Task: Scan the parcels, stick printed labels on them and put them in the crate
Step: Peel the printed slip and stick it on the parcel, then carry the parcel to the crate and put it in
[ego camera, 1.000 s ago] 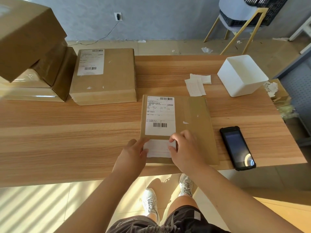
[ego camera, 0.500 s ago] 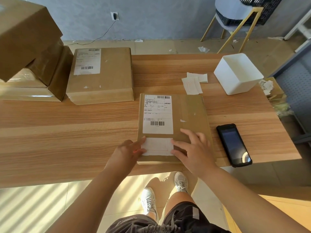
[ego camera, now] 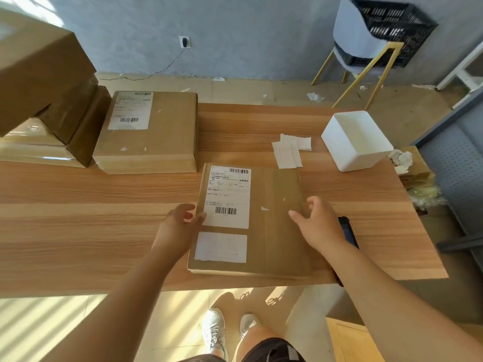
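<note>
While the parcel (ego camera: 273, 239) lies flat, left grip (ego camera: 179, 227) and right grip (ego camera: 317, 224) clasp its opposite edges.

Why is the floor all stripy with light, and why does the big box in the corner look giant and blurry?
Head view: sunlight lands on the floor in bright and dark bands. Head view: the wide-angle lens swells the near cardboard box, which sits close to the camera and looks soft-edged. Head view: the parcel in the middle is sharp.

Single head view, steeply downward onto near table (ego camera: 78, 205).
</note>
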